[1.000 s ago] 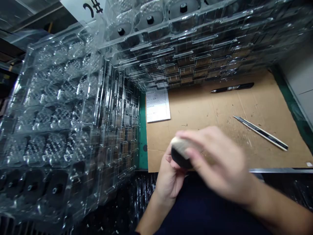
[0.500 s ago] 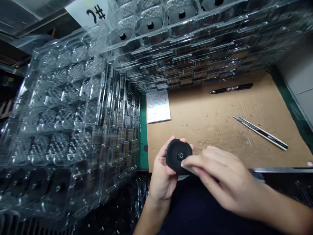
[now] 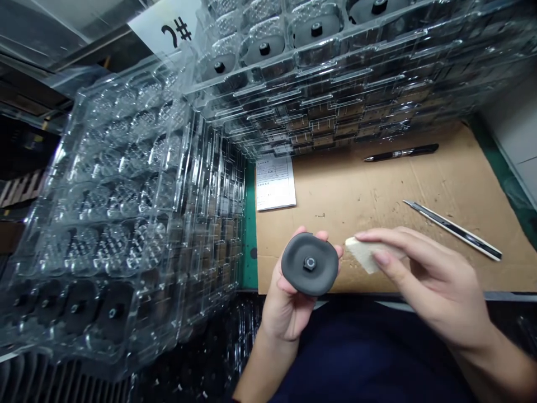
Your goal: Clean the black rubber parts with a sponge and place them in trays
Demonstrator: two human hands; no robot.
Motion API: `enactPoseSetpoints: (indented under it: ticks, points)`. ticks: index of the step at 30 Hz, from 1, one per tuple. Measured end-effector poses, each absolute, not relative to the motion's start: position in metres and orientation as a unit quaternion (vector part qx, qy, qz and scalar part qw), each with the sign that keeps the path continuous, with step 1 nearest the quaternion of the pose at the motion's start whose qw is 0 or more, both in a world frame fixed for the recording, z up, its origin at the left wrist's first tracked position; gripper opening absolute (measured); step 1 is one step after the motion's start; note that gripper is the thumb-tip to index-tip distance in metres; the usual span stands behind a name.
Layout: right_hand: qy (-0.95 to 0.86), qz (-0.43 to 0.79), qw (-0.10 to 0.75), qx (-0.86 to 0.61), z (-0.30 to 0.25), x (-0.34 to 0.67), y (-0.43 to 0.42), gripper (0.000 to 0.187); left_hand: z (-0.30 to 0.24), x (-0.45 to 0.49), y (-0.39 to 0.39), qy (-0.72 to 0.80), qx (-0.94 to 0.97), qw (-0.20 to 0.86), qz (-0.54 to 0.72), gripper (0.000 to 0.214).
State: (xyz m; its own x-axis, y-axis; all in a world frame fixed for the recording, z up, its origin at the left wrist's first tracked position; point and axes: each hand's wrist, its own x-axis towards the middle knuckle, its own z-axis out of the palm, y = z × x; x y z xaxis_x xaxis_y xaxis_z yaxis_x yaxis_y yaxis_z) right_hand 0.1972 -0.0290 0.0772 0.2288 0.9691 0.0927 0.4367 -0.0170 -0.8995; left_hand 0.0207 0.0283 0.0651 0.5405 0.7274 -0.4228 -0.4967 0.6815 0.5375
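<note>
Tabletop (image 3: 250, 246): green along its edges, with a cardboard sheet (image 3: 377, 190) lying on it ahead of the hands; the cardboard is scuffed and flecked with pale specks.

Left hand (image 3: 289, 313): palm up, cradling a dark grey disc (image 3: 296, 274), with the fingers curled up behind its rim.

Right hand (image 3: 436, 280): pinches a pale pad (image 3: 367, 253) between thumb and fingers, its fingers pointing toward the disc.

Hands: apart, with a small gap between the pad and the disc; they are not touching each other.

Disc: held flat in the left hand, just above the near edge of the cardboard, its matte face turned up, with a small nut (image 3: 310, 264) at the centre.

Beyond the hands: a paper slip (image 3: 276, 182) lies ahead of the left hand, a black pen (image 3: 400, 152) ahead of the right, and a utility knife (image 3: 455, 231) just beyond the right fingertips.

Left of the hands: clear plastic trays (image 3: 126, 190) stand stacked, and more trays (image 3: 335, 84) rise ahead, holding similar discs (image 3: 264, 49) in their pockets. A white card (image 3: 176, 31) marked "2#" sits behind them.
</note>
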Motion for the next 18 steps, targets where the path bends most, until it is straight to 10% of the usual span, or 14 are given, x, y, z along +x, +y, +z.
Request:
enactPoseSetpoints:
  ticks: [18]
  points:
    - [-0.52, 0.294, 0.439, -0.671, 0.073, 0.199, -0.031, 0.028, 0.057, 0.022, 0.024, 0.318, 0.17, 0.865, 0.35, 0.056]
